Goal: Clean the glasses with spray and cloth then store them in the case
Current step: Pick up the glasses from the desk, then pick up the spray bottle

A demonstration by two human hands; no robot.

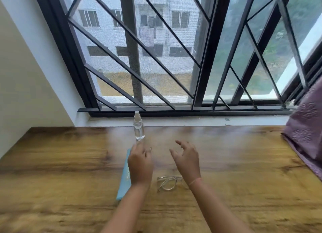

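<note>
Okay, head view only. Spray bottle stands upright at the far table edge under the window, nozzle up. Left hand hovers just short of its base, fingers loosely bent and holding nothing; blur hides any contact. Right hand is spread and empty. Glasses lie folded on the wood between the wrists, long axis left-right, one end hidden under the right wrist; which way the front faces is unclear. Flat teal case, possibly a cloth pack, runs lengthwise away from the person, partly under the left hand. Risks: a careless fingertip tips the narrow bottle; the right wrist drags the glasses.
</note>
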